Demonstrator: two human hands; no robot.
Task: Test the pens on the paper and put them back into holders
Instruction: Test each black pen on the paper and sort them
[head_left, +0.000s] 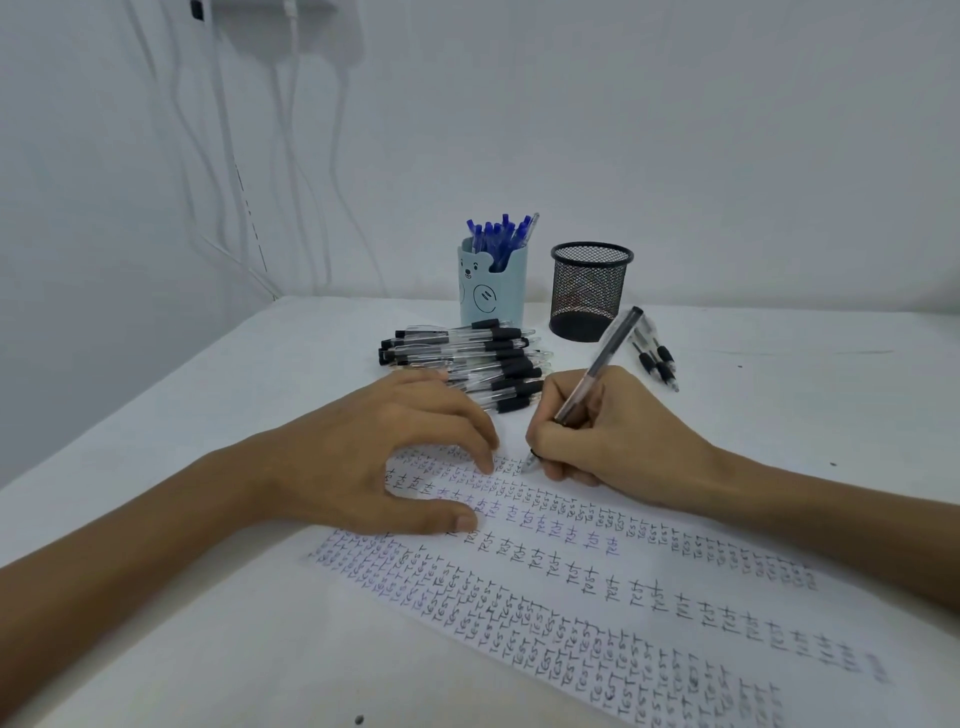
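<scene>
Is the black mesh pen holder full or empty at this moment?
Empty, as far as visible: no pens rise above the rim of the black mesh holder, unlike the blue holder, where blue pens stick out.

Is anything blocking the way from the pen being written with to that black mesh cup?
Nothing visible. The black wire-mesh cup stands open-topped just beyond the right hand gripping the clear-barrelled pen; loose pens lie beside it.
</scene>
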